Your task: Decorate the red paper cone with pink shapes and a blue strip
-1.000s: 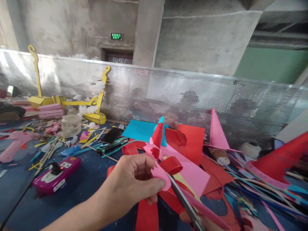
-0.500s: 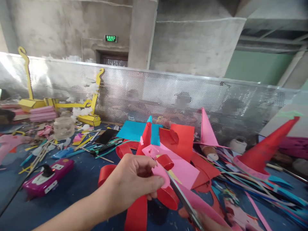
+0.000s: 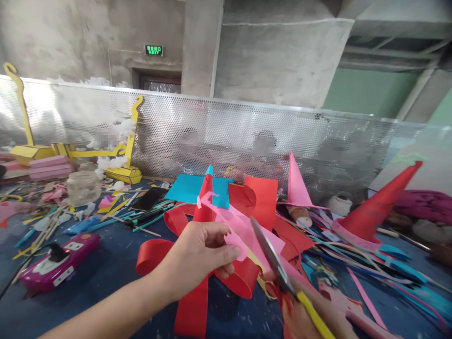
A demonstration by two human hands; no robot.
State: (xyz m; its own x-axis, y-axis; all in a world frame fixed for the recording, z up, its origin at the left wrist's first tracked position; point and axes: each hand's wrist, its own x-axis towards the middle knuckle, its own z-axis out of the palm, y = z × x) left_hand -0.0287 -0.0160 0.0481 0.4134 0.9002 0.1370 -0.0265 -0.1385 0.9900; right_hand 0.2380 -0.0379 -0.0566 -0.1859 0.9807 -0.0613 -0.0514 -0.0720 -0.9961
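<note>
My left hand pinches a small pink paper piece between thumb and fingers, held above the blue table. Low at the right, my right hand grips scissors with yellow and red handles. Their grey blades are open and point up-left, just right of the pink piece and apart from it. Under both hands lie curled red paper strips and a pink sheet.
Red sheets, a blue sheet and a pink cone lie behind. A red cone stands right. A magenta power strip, a jar and yellow models sit left. A perforated metal screen closes the back; people sit behind it.
The scissors have pulled out of the pink piece and lifted, their handles and my right hand now in view. The camera has swung right.
</note>
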